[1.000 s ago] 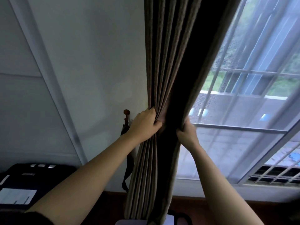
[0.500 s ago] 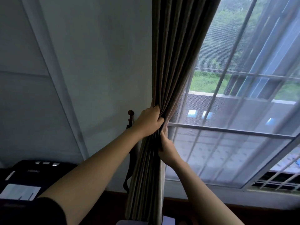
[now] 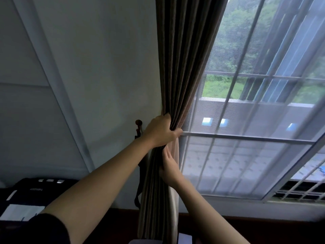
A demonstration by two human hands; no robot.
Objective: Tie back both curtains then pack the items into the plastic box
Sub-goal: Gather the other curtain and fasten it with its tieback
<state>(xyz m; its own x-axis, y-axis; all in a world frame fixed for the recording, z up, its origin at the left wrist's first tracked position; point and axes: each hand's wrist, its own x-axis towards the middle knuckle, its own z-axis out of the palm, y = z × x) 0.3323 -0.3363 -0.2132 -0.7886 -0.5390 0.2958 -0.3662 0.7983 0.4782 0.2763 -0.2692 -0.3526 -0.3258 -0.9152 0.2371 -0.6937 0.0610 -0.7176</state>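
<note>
curtain (image 3: 177,67) bunched beside wall hook (image 3: 138,122) | left hand (image 3: 162,132) clenched round bundle | right hand (image 3: 169,167) flat on folds just below | risk — folds spill if either releases to reach tieback (image 3: 137,196)

The brown curtain (image 3: 179,67) hangs bunched into tight folds at the left edge of the window (image 3: 246,138). The left hand (image 3: 161,132) grips the gathered folds, fingers wrapped round them. Just below, the right hand (image 3: 169,165) lies against the same bundle; its hold is unclear. Behind the left wrist, a wall hook (image 3: 138,122) carries a dark strap (image 3: 140,173).
</note>
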